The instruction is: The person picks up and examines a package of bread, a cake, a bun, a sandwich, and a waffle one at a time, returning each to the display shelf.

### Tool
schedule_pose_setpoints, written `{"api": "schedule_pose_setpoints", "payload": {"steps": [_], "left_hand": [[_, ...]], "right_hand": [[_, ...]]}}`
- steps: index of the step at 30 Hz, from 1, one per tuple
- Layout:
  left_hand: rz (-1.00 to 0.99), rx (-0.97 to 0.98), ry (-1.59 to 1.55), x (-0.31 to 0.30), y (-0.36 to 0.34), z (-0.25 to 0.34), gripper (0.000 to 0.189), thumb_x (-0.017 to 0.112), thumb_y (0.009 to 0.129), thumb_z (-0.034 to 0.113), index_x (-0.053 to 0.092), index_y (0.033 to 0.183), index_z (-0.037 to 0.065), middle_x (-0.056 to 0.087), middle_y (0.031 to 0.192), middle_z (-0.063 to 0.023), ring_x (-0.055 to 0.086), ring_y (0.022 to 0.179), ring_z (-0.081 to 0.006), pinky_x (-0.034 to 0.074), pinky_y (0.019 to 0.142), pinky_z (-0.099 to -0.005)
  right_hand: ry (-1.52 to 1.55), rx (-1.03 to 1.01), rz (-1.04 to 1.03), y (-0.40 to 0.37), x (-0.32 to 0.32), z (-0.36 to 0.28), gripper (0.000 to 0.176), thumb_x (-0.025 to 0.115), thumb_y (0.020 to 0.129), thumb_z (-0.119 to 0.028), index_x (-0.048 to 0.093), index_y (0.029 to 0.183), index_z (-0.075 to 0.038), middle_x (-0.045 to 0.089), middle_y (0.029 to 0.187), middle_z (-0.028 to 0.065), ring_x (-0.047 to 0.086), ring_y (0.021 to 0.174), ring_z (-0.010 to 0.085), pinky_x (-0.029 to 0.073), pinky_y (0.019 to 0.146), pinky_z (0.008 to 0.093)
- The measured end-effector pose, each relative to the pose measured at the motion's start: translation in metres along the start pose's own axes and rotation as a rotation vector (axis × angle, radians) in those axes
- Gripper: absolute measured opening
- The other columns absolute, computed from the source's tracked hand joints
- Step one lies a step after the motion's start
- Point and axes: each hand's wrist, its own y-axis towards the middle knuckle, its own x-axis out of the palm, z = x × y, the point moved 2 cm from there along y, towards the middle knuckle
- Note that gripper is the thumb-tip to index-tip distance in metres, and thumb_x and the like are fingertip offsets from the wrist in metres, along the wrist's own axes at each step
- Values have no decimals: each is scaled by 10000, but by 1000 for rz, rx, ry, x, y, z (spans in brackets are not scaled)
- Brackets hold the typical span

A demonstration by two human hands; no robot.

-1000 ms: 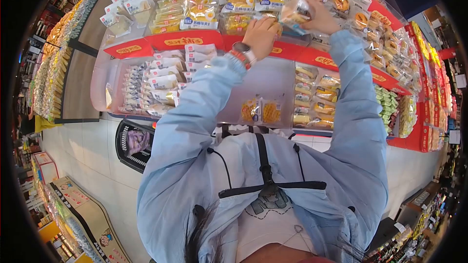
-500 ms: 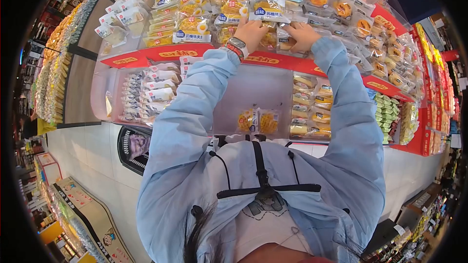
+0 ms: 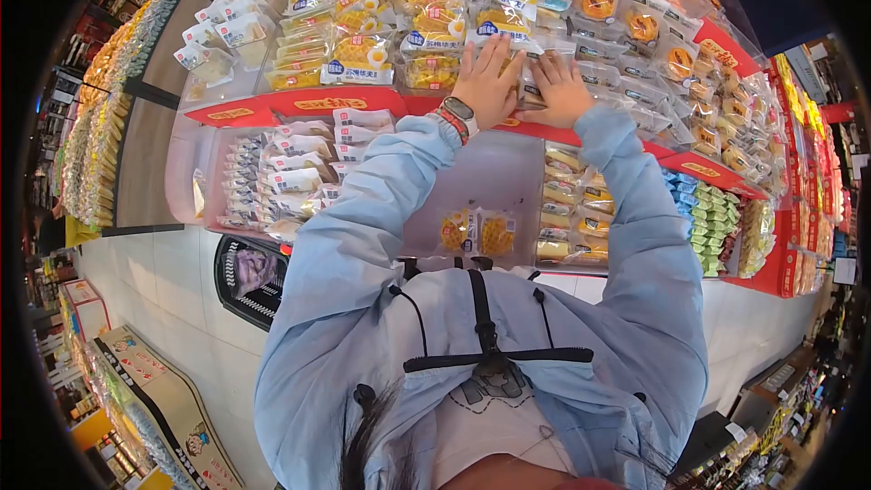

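My left hand (image 3: 488,83) lies palm down with fingers stretched out over the front of a stack of packaged waffles (image 3: 502,22) on the upper shelf. Its fingertips touch the wrappers, and a watch is on that wrist. Close to its right, my right hand (image 3: 557,91) rests with fingers apart on clear packets at the shelf's front. The packets under both palms are mostly hidden. Another column of waffle packets (image 3: 434,25) stands just left of my left hand. Boxed round pastries (image 3: 597,5) lie beyond my right hand.
A red label strip (image 3: 318,106) edges the upper shelf. Below it, the lower bin holds two waffle packets (image 3: 496,234), white-wrapped packets (image 3: 296,180) and packaged cakes (image 3: 594,220). A black basket (image 3: 238,295) with a purple item stands on the floor at left.
My left hand has shifted right and slightly nearer me, its fingers now flatter over the packets. My right hand's fingers have straightened. The front waffle packet sits further back.
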Motion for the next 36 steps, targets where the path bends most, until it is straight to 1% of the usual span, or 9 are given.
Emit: {"api": "schedule_pose_setpoints", "payload": {"steps": [2, 4, 7, 10, 18, 22, 29, 32, 36], "left_hand": [[17, -21, 18, 1, 11, -8, 575, 538, 750, 250, 403, 1289, 105, 333, 1347, -169, 285, 1268, -320, 133, 1013, -568], [20, -26, 33, 4, 16, -11, 561, 526, 765, 278, 409, 1285, 104, 339, 1339, -185, 284, 1270, -320, 111, 1019, -577], [-93, -12, 109, 8, 16, -12, 584, 510, 790, 362, 386, 1309, 123, 344, 1340, -181, 288, 1268, -314, 108, 1019, -583], [-160, -21, 142, 1, 15, -9, 608, 486, 806, 460, 397, 1309, 131, 342, 1350, -162, 296, 1267, -298, 85, 1027, -585], [-166, -32, 64, 0, 12, -20, 671, 499, 784, 531, 356, 1335, 175, 292, 1387, -135, 254, 1296, -289, 97, 1034, -574], [-86, -24, -67, -7, 11, -20, 696, 559, 756, 497, 356, 1329, 156, 308, 1352, -182, 240, 1289, -350, 103, 1044, -549], [397, -751, 154, -28, 40, -62, 1050, 712, 599, 517, 204, 1338, -28, 260, 1327, -302, 235, 1226, -470, 171, 1014, -531], [197, -968, 182, -33, 51, -82, 1108, 736, 567, 517, 166, 1349, -22, 265, 1340, -286, 257, 1237, -434, 216, 1016, -497], [243, -843, -107, -20, 44, -99, 1100, 725, 575, 521, 154, 1369, 16, 310, 1345, -221, 346, 1212, -354, 290, 979, -482]], "right_hand": [[22, 1, -299, 25, -29, 14, 755, 581, 720, -493, 423, 1237, 34, 436, 1266, 205, 385, 1193, 370, 301, 981, 508], [675, 245, -19, 45, -31, 51, 662, 627, 694, -392, 476, 1168, 44, 543, 1117, 189, 526, 1012, 367, 430, 856, 441], [798, 458, 458, 83, -33, 67, 618, 681, 685, -337, 482, 1126, 48, 580, 1021, 170, 583, 889, 317, 477, 757, 355], [1267, 515, 437, 122, -13, 61, 618, 748, 652, -279, 470, 1089, 58, 584, 1007, 164, 586, 892, 241, 476, 741, 338], [1441, 459, 660, 130, -18, 46, 487, 733, 678, -45, 432, 1055, 23, 582, 960, 126, 585, 874, 190, 488, 722, 286], [1814, 398, 786, 103, -43, 45, 414, 668, 736, -10, 402, 1054, 10, 559, 990, 122, 587, 883, 208, 521, 759, 368], [2035, 318, 955, 6, -78, 12, 285, 600, 804, -55, 434, 1033, -27, 549, 994, 85, 576, 947, 222, 508, 797, 397], [2162, 431, 942, -19, -58, -1, 271, 495, 891, -181, 464, 1095, -6, 546, 1087, 97, 561, 1006, 240, 471, 873, 449], [2111, 555, 861, -44, -69, -32, 266, 504, 895, -254, 497, 1042, -33, 557, 1042, 79, 573, 976, 220, 485, 833, 434]]}}
